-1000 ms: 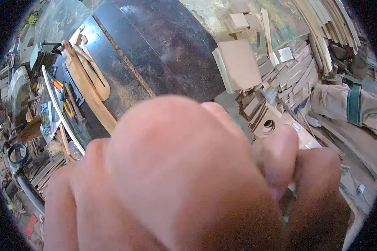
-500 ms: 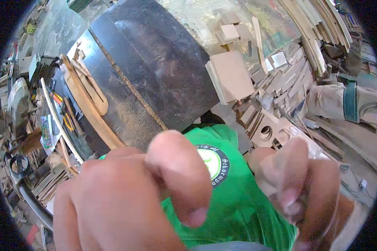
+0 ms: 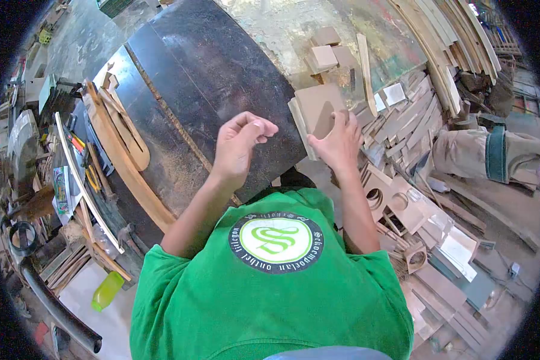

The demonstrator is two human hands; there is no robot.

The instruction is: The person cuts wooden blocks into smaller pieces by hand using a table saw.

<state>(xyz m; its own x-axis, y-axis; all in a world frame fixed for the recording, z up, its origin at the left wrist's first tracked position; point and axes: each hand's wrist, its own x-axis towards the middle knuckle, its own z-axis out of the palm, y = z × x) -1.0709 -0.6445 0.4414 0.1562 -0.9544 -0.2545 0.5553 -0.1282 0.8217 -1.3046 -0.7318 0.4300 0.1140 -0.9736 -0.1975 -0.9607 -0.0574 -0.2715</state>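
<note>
Over the dark tabletop (image 3: 222,72), my left hand (image 3: 243,141) is raised with its fingers curled together; whatever they hold, if anything, is too small to make out. My right hand (image 3: 340,141) reaches to a stack of brown rectangular boards (image 3: 319,105) at the table's right edge. Its thumb and fingers are spread, with nothing visible between them, and it overlaps the near end of the stack. A line of sawdust (image 3: 168,114) runs along a groove in the tabletop, left of my left hand.
A long curved wooden piece (image 3: 123,153) lies along the table's left side, beside pliers (image 3: 92,179) and other tools. Wood offcuts (image 3: 411,117) are heaped at the right. A black pipe (image 3: 60,309) stands at lower left, near a green bottle (image 3: 107,291).
Both hands have moved from close before the camera out over the table, the right one to the board stack. The green shirt now shows fully.
</note>
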